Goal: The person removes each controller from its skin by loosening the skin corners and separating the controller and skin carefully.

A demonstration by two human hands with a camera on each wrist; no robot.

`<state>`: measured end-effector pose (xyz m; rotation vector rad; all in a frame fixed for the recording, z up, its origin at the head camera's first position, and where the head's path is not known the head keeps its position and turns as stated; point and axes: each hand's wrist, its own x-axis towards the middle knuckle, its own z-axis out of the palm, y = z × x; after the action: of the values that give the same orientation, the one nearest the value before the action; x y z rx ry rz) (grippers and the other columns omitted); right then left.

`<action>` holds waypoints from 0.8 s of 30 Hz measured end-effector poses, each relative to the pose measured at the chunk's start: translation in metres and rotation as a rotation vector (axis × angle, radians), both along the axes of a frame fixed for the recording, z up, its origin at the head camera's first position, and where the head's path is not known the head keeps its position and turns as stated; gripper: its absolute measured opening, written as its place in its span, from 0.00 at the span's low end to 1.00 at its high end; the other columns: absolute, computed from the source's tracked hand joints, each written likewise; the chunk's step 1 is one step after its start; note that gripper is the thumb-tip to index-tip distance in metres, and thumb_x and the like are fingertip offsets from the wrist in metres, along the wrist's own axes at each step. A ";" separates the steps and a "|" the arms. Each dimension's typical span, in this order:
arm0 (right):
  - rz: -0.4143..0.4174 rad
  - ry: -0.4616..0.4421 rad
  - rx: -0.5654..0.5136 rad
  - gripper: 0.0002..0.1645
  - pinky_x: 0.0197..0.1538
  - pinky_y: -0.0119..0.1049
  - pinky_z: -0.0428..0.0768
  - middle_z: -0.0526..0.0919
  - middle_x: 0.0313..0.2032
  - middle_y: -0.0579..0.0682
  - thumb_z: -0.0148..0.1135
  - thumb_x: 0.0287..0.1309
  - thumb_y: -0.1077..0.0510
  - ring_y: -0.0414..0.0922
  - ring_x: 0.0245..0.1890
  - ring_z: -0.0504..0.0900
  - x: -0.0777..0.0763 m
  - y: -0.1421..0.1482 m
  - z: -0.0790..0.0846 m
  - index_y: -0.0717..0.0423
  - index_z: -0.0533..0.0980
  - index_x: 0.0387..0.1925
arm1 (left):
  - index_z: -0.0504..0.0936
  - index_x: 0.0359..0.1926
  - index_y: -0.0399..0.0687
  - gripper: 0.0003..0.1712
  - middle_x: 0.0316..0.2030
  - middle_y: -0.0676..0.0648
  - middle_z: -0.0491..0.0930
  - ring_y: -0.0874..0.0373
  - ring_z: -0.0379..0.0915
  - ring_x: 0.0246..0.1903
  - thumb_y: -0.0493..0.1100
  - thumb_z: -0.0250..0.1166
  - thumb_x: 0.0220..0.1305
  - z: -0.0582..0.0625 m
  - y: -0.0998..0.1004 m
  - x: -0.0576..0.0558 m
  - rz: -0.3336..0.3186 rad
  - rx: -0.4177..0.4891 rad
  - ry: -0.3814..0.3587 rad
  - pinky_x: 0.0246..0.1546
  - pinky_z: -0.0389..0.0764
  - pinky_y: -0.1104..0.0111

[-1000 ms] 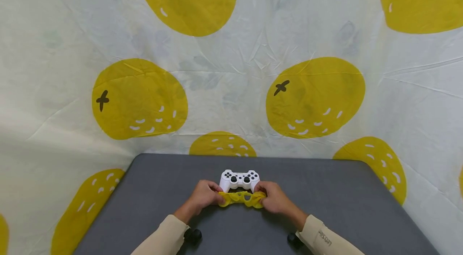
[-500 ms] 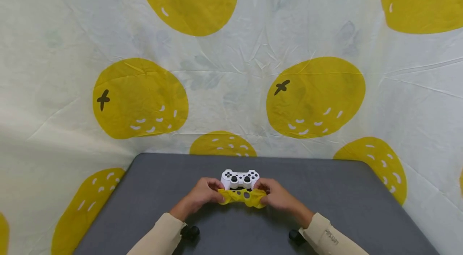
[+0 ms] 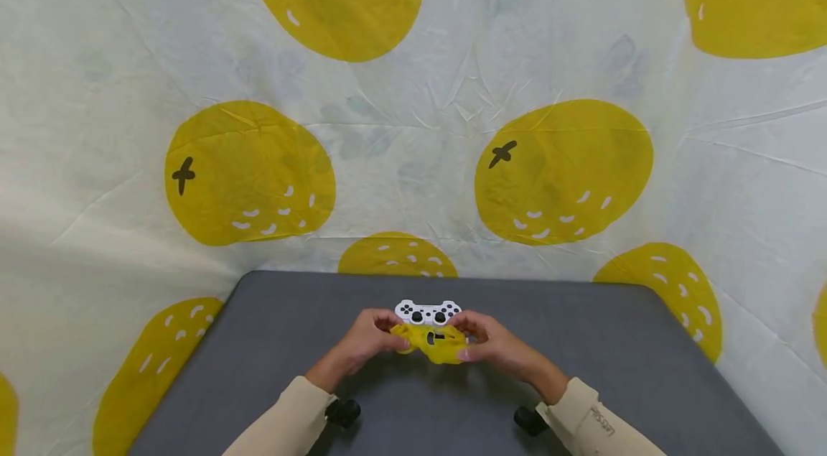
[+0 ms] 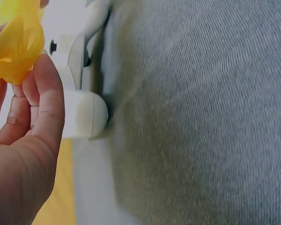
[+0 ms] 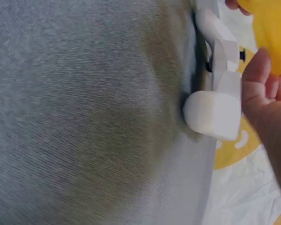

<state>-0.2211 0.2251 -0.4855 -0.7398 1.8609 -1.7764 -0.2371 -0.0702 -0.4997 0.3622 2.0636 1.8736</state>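
A white game controller (image 3: 428, 312) with dark sticks and buttons lies on the grey table, its grips partly hidden in the head view. In front of and above it is a soft yellow silicone cover (image 3: 439, 350) with cut-out holes, crumpled between both hands. My left hand (image 3: 371, 335) pinches the cover's left end between thumb and fingers; my right hand (image 3: 494, 342) pinches its right end. In the left wrist view the yellow cover (image 4: 18, 47) is bunched at the fingertips, with the controller (image 4: 86, 112) beyond. The right wrist view shows the controller (image 5: 215, 112) beside the right thumb.
The grey table (image 3: 291, 312) is covered in ribbed fabric. Behind and beside it hangs a pale sheet (image 3: 400, 176) printed with yellow fruit. Dark wrist cameras (image 3: 342, 413) sit below both sleeves.
Both hands have lifted the cover slightly and moved it toward the controller, so it now hides the controller's grips. The cover has become more bunched and tilted.
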 end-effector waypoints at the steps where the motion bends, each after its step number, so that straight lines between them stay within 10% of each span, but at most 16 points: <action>1: 0.000 -0.013 -0.016 0.32 0.53 0.29 0.82 0.79 0.53 0.50 0.61 0.68 0.60 0.40 0.51 0.79 0.000 0.000 0.000 0.80 0.64 0.63 | 0.85 0.45 0.28 0.18 0.32 0.52 0.87 0.60 0.81 0.32 0.32 0.77 0.54 0.001 0.001 0.001 0.004 -0.002 0.002 0.36 0.87 0.67; 11: 0.045 -0.155 -0.120 0.18 0.58 0.30 0.81 0.71 0.59 0.49 0.43 0.82 0.55 0.38 0.56 0.77 0.005 -0.004 0.001 0.60 0.69 0.63 | 0.85 0.45 0.29 0.18 0.31 0.53 0.87 0.61 0.81 0.31 0.33 0.77 0.55 0.004 0.007 0.000 0.022 0.009 -0.002 0.34 0.85 0.68; 24: -0.003 -0.127 -0.130 0.17 0.56 0.30 0.81 0.83 0.51 0.41 0.47 0.77 0.62 0.36 0.49 0.83 0.004 -0.003 0.002 0.58 0.80 0.57 | 0.83 0.47 0.29 0.18 0.35 0.51 0.87 0.59 0.83 0.34 0.33 0.77 0.58 0.006 0.010 0.002 -0.062 0.064 -0.057 0.38 0.88 0.69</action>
<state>-0.2166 0.2219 -0.4832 -0.6543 1.6781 -1.9135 -0.2347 -0.0599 -0.4934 0.3792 1.9379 1.8944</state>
